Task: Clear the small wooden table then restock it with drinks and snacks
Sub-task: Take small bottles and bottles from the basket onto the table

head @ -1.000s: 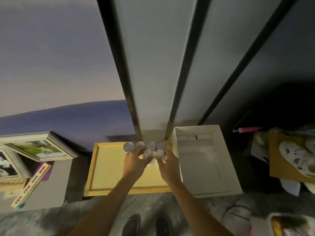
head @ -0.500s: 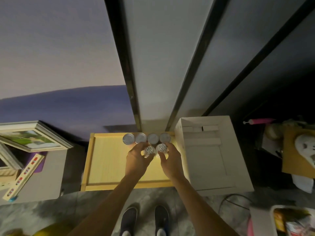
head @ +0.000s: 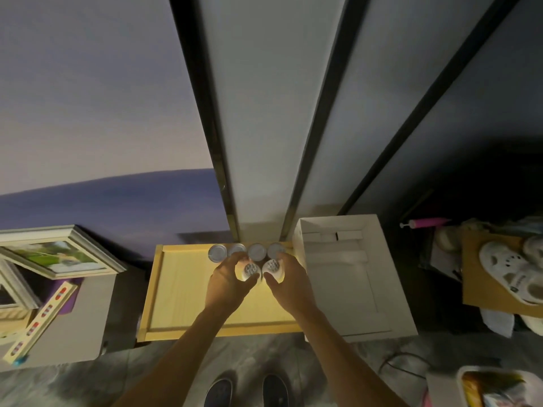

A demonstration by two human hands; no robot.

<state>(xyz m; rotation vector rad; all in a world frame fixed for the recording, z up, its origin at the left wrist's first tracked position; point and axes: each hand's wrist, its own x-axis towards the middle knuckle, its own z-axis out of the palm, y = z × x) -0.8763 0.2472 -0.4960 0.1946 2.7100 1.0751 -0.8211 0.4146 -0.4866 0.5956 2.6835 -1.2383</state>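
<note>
On the small pale-yellow wooden worktop (head: 182, 289) with its raised rim, four round silver-topped cans (head: 256, 251) stand upright in a tight row along the far edge, each touching the next. Just in front of that row, two small round white tubs with dotted grey lids sit side by side, almost touching. The left hand (head: 227, 284) has its fingers (head: 232, 259) curled round the left container (head: 249, 270), thumb on the near side. The right hand (head: 289, 286) grips the right container (head: 271, 265) in the same way, its fingertips reaching up beside the last can in the row. Whether the two tubs rest on the wood or hang just above it cannot be told. Both forearms come up from the lower edge of the view

Right of the worktop, touching its side, lies an open white cardboard box (head: 352, 289). To the left, on a grey surface, a framed landscape picture (head: 58, 257) leans near a long wooden strip with red marks (head: 41, 321). Far right, a white perforated clog (head: 508, 268) lies on brown cardboard, with a pink pump (head: 426, 223) beyond it. Two dark shoes (head: 219, 392) show on the mottled grey floor below
</note>
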